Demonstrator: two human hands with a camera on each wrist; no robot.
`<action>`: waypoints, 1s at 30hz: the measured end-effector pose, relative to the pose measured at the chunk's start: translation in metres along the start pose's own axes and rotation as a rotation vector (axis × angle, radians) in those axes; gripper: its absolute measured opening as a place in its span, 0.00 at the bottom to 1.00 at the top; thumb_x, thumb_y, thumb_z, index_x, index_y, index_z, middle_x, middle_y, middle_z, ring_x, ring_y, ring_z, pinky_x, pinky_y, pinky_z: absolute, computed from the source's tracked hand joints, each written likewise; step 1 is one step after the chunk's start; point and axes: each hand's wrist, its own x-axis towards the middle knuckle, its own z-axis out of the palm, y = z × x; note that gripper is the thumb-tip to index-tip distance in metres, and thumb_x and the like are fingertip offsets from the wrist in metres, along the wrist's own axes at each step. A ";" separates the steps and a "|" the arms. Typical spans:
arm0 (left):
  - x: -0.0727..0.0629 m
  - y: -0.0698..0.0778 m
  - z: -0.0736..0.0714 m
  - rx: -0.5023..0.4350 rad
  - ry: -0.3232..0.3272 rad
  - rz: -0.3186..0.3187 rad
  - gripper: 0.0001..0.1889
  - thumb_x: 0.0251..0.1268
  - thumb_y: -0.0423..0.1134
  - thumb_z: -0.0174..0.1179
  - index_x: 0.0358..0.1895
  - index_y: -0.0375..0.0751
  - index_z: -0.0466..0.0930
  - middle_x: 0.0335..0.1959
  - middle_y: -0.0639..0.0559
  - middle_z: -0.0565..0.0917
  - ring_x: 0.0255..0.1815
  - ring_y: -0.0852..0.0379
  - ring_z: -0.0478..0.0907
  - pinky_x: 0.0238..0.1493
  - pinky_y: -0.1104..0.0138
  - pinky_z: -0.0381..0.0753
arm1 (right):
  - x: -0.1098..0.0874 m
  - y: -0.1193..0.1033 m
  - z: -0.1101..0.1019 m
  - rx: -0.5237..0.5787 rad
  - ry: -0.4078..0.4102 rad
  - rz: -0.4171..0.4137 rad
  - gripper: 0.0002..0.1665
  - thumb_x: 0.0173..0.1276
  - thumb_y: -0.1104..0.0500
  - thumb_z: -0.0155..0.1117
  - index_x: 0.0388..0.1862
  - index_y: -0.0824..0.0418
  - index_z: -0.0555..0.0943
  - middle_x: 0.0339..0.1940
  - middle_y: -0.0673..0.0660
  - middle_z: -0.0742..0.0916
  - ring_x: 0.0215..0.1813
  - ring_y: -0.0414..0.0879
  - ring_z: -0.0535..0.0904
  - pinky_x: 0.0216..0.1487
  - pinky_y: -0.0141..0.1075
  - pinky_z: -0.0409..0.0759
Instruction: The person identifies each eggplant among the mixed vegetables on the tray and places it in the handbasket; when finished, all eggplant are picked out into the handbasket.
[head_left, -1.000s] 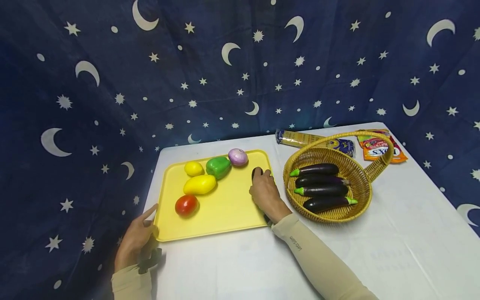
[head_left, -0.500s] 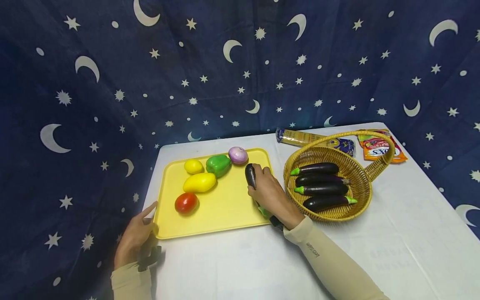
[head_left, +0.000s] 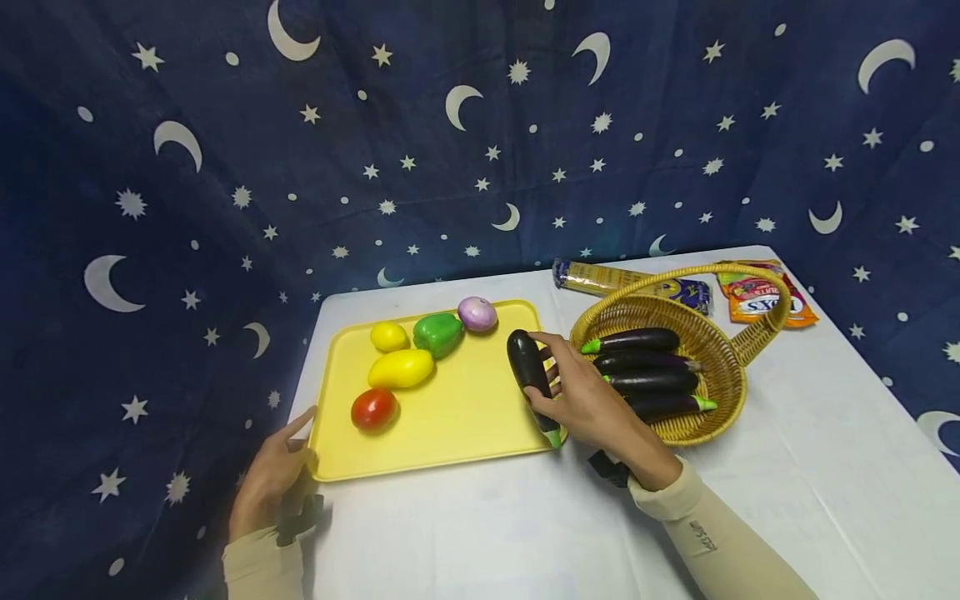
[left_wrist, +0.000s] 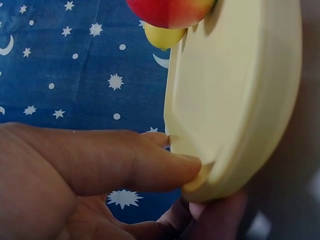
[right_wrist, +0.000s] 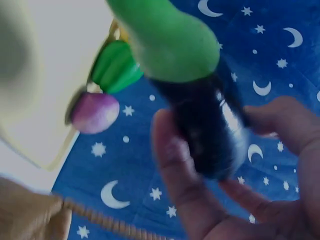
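My right hand (head_left: 588,396) grips a dark eggplant (head_left: 527,367) with a green stem end, over the right side of the yellow tray (head_left: 457,425). In the right wrist view the thumb and fingers clasp the eggplant (right_wrist: 200,125) from both sides. At the tray's near left corner my left hand (head_left: 270,475) pinches the rim. The left wrist view has its thumb on top and other fingers at the underside. On the tray lie a red tomato (head_left: 374,410), a yellow mango (head_left: 401,368), a lemon (head_left: 388,337), a green bell pepper (head_left: 438,335) and a purple onion (head_left: 477,314).
To the right stands a wicker basket (head_left: 723,400) with a tall handle, holding several eggplants (head_left: 651,382). Behind it lie a long pasta packet (head_left: 600,277) and a bright snack bag (head_left: 765,300). A star-patterned cloth (head_left: 420,125) hangs behind the white table (head_left: 450,533).
My right hand has raised the eggplant from the tray's right side and drawn back toward the right, turning so the eggplant shows whole. The left hand stays at the tray corner.
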 end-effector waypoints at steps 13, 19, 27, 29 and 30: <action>-0.002 -0.001 -0.002 0.028 0.013 0.020 0.43 0.71 0.28 0.51 0.88 0.56 0.51 0.73 0.20 0.71 0.59 0.38 0.77 0.49 0.59 0.78 | -0.033 0.016 -0.059 0.043 0.095 -0.270 0.52 0.63 0.70 0.76 0.82 0.54 0.62 0.67 0.60 0.81 0.59 0.47 0.84 0.54 0.37 0.88; -0.002 -0.001 -0.002 0.026 0.013 0.019 0.43 0.71 0.28 0.51 0.88 0.55 0.51 0.73 0.21 0.72 0.58 0.39 0.77 0.48 0.60 0.76 | -0.041 0.026 -0.075 0.033 0.133 -0.349 0.55 0.59 0.75 0.77 0.81 0.57 0.63 0.67 0.60 0.80 0.59 0.35 0.80 0.55 0.22 0.82; -0.002 -0.001 -0.002 0.020 0.002 -0.003 0.44 0.71 0.27 0.51 0.88 0.58 0.50 0.74 0.21 0.71 0.58 0.39 0.79 0.51 0.58 0.79 | -0.050 0.049 -0.103 -0.135 0.097 -0.457 0.52 0.53 0.76 0.80 0.76 0.57 0.71 0.64 0.53 0.82 0.54 0.35 0.80 0.57 0.19 0.77; -0.002 -0.001 -0.002 0.012 0.005 0.011 0.45 0.69 0.26 0.52 0.88 0.56 0.51 0.73 0.21 0.72 0.56 0.40 0.79 0.49 0.60 0.79 | -0.051 0.056 -0.110 -0.169 0.073 -0.487 0.51 0.53 0.76 0.80 0.75 0.57 0.72 0.64 0.52 0.81 0.55 0.35 0.79 0.59 0.18 0.75; -0.002 -0.001 -0.002 0.002 0.005 0.019 0.45 0.69 0.26 0.52 0.88 0.56 0.51 0.73 0.21 0.72 0.55 0.41 0.80 0.47 0.61 0.79 | -0.052 0.060 -0.113 -0.185 0.060 -0.501 0.51 0.53 0.76 0.80 0.76 0.56 0.73 0.64 0.52 0.82 0.57 0.35 0.79 0.61 0.17 0.73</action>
